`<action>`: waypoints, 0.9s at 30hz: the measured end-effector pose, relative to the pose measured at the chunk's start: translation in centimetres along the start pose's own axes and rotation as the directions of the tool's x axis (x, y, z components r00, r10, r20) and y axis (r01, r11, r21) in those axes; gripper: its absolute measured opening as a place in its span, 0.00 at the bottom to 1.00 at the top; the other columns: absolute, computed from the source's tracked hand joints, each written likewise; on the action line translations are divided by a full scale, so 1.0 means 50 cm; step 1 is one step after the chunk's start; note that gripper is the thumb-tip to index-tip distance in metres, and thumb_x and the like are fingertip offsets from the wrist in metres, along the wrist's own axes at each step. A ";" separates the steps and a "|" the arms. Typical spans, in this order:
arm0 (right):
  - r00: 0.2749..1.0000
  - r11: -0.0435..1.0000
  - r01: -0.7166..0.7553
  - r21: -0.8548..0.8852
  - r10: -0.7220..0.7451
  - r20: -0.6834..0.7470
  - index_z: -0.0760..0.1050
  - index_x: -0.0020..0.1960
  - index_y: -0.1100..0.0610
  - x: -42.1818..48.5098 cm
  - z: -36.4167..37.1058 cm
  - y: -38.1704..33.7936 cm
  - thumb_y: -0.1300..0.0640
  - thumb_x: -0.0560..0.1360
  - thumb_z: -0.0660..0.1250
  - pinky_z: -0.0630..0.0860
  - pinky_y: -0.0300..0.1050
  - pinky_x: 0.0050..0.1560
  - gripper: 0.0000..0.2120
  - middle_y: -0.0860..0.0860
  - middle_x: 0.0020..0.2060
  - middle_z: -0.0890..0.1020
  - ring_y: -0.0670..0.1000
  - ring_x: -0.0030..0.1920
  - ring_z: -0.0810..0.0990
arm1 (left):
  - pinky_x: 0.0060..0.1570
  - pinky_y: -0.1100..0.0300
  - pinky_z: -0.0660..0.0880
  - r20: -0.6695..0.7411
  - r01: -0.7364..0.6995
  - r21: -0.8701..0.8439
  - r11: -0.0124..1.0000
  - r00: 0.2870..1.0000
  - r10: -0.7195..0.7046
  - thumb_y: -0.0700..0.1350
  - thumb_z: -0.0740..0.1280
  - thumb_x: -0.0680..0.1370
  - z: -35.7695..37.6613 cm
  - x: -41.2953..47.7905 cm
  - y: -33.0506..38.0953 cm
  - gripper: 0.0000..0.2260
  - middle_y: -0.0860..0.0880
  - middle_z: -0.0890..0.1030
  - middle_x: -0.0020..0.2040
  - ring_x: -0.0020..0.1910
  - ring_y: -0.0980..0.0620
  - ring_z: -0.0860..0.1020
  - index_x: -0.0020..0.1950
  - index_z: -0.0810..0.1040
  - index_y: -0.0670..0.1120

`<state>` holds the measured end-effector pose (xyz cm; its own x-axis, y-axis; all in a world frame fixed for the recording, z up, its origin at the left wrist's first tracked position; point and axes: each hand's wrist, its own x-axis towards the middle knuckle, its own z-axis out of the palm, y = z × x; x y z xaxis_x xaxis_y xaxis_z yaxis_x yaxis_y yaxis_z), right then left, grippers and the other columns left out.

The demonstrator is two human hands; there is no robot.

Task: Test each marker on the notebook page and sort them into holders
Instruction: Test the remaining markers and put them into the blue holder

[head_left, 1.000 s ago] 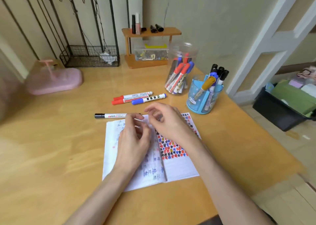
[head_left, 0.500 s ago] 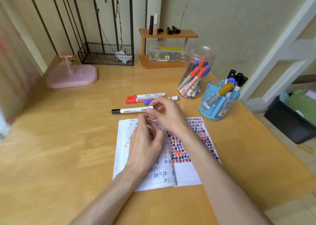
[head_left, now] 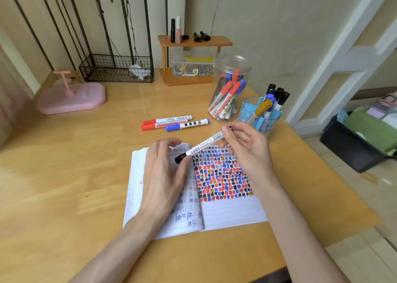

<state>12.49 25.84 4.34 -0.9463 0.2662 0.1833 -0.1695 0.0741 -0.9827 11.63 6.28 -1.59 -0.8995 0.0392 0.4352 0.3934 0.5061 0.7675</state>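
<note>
An open notebook (head_left: 232, 209) lies on the wooden desk, its right page covered with red, blue and black test marks. My right hand (head_left: 247, 145) pinches the rear end of a white marker with a black cap (head_left: 202, 148), held slanted above the page. My left hand (head_left: 165, 175) rests flat on the left page, its thumb and fingertips next to the black cap. Two red-capped markers (head_left: 165, 122) and a blue-capped marker (head_left: 187, 125) lie on the desk behind the notebook. A clear plastic jar (head_left: 231, 87) and a blue holder (head_left: 261, 115) stand at the back right, both holding several markers.
A pink tray (head_left: 71, 100) sits at the back left, a black wire basket (head_left: 116, 70) behind it. A small wooden shelf (head_left: 193, 61) with bottles and a clear box stands against the wall. The desk's right edge drops to a floor with a dark bin (head_left: 356, 143).
My right hand picked the black-capped marker up from the desk behind the notebook and brought it over the page. My left hand stayed on the left page.
</note>
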 end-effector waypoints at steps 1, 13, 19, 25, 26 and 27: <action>1.000 1.000 -0.005 0.021 0.005 -0.008 0.82 0.56 0.59 -0.005 -0.002 0.003 0.57 0.79 0.73 0.77 0.34 0.42 0.08 0.53 0.42 0.86 0.47 0.40 0.84 | 0.55 0.59 0.71 0.013 0.005 -0.004 1.000 1.000 -0.005 0.48 0.72 0.81 0.001 0.000 0.000 0.09 0.57 0.78 0.56 0.56 0.57 0.75 0.60 0.76 0.51; 0.990 0.996 -0.082 0.022 0.079 0.120 0.84 0.44 0.57 -0.048 0.031 0.049 0.52 0.78 0.74 0.72 0.42 0.33 0.09 0.55 0.28 0.78 0.50 0.30 0.75 | 0.44 0.70 0.70 0.226 -0.046 -0.132 0.990 0.971 0.075 0.55 0.71 0.79 -0.002 -0.016 0.025 0.11 0.59 0.82 0.49 0.43 0.61 0.78 0.58 0.79 0.51; 0.984 0.990 -0.097 0.102 0.080 0.161 0.83 0.44 0.59 -0.057 0.025 0.052 0.55 0.74 0.75 0.76 0.41 0.32 0.07 0.59 0.33 0.83 0.52 0.32 0.81 | 0.46 0.65 0.74 0.244 -0.147 -0.018 0.989 0.959 0.147 0.54 0.66 0.84 -0.002 -0.017 0.019 0.08 0.59 0.84 0.47 0.45 0.60 0.81 0.58 0.82 0.53; 0.980 0.997 -0.066 0.032 0.058 0.192 0.81 0.44 0.65 -0.054 0.014 0.053 0.58 0.79 0.72 0.76 0.41 0.32 0.10 0.59 0.32 0.83 0.52 0.31 0.82 | 0.42 0.60 0.72 0.309 -0.213 -0.005 0.977 0.929 0.204 0.51 0.60 0.86 -0.006 -0.016 0.027 0.10 0.56 0.80 0.42 0.41 0.55 0.77 0.52 0.79 0.50; 0.979 0.998 -0.051 0.027 0.045 0.200 0.81 0.45 0.65 -0.053 0.011 0.053 0.58 0.79 0.71 0.76 0.40 0.33 0.10 0.59 0.32 0.83 0.52 0.31 0.82 | 0.42 0.60 0.72 0.320 -0.208 -0.022 0.978 0.925 0.204 0.50 0.60 0.86 -0.007 -0.015 0.029 0.10 0.56 0.80 0.42 0.41 0.55 0.77 0.51 0.79 0.50; 0.978 0.999 -0.038 0.023 0.033 0.207 0.81 0.45 0.65 -0.052 0.009 0.052 0.58 0.79 0.71 0.77 0.40 0.34 0.10 0.60 0.32 0.83 0.53 0.32 0.82 | 0.42 0.59 0.72 0.331 -0.200 -0.039 0.979 0.922 0.202 0.50 0.60 0.86 -0.008 -0.014 0.031 0.10 0.55 0.80 0.41 0.41 0.54 0.77 0.51 0.79 0.49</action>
<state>14.41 24.91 1.31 -0.9879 0.0636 0.1418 -0.1393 0.0420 -0.9894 12.94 6.70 -0.53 -0.8126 0.4238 0.4001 0.5728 0.4540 0.6824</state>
